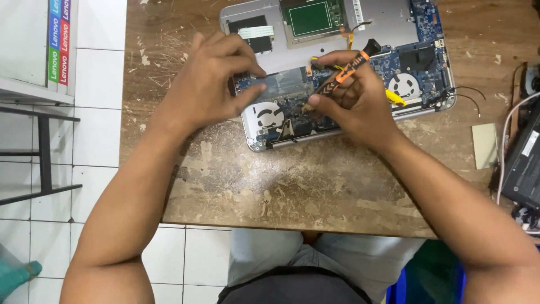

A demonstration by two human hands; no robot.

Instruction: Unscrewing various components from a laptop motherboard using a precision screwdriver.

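An opened silver laptop point(377, 22) lies bottom-up on a worn wooden table point(315, 186), its blue circuit board point(427, 62) and two fans exposed. My right hand point(354, 95) grips a black and orange screwdriver point(349, 70), tip pointing down at the board near the laptop's front edge. My left hand point(211, 81) rests on the board to the left, thumb and fingers pinching a small dark module point(281, 84). A yellow tool point(395, 97) pokes out from behind my right hand.
A black device with cables point(520, 160) lies at the table's right edge, next to a pale pad point(485, 145). White floor tiles, a dark metal frame point(45, 152) and coloured boxes on a shelf point(59, 39) are to the left. My knees are under the table.
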